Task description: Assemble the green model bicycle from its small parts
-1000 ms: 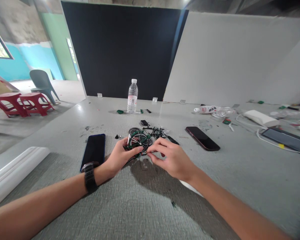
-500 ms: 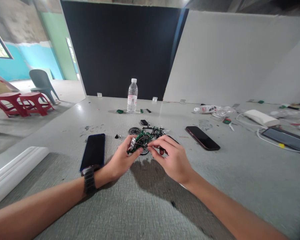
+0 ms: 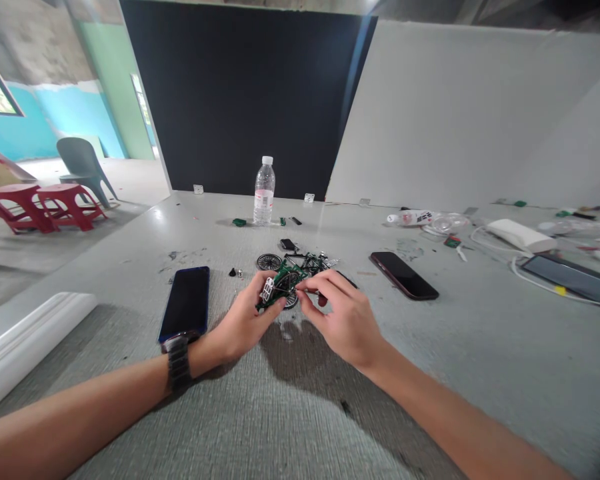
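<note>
My left hand is closed around the rear of a small green model bicycle, thumb below and fingers behind it. A silver rack shows beside the thumb and a black spoked wheel faces me. My right hand pinches at the wheel's hub from the right; what lies between thumb and forefinger is too small to make out. Behind the bicycle lie a loose spoked wheel and dark frame parts. A little black piece rests left of them.
A phone lies by my left wrist, another phone to the right. A water bottle stands behind the parts. A white bar is at far left. Cables, a white box and a dark device lie at right.
Both hands stay at the bicycle, with only a very slight shift of the bicycle and the right fingers at the wheel. Nothing was let go.
</note>
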`<state>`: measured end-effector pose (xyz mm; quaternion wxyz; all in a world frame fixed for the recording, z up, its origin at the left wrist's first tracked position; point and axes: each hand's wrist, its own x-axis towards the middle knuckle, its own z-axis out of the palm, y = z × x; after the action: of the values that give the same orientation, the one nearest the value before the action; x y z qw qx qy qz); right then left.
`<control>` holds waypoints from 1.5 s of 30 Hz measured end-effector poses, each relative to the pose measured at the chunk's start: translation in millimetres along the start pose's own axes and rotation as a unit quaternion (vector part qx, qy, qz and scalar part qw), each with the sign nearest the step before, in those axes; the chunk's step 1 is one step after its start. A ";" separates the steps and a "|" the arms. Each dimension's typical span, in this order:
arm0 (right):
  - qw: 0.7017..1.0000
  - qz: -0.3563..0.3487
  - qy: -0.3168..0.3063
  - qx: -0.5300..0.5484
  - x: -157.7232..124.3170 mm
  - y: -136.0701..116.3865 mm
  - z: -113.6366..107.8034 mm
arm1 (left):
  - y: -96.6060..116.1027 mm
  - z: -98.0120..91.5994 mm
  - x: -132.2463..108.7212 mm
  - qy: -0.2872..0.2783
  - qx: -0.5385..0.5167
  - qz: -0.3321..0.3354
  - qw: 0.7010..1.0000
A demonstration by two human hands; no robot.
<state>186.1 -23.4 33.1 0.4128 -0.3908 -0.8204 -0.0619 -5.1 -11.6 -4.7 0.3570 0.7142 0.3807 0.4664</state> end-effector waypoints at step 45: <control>0.999 0.018 -0.022 -0.018 -2.9 -3.8 1.4 | 3.2 1.1 -5.3 -0.090 0.111 0.083 0.986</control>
<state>183.6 -27.1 30.9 0.3888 -0.4138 -0.8209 -0.0608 -4.9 -17.9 -4.3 0.2683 0.8175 0.3362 0.3831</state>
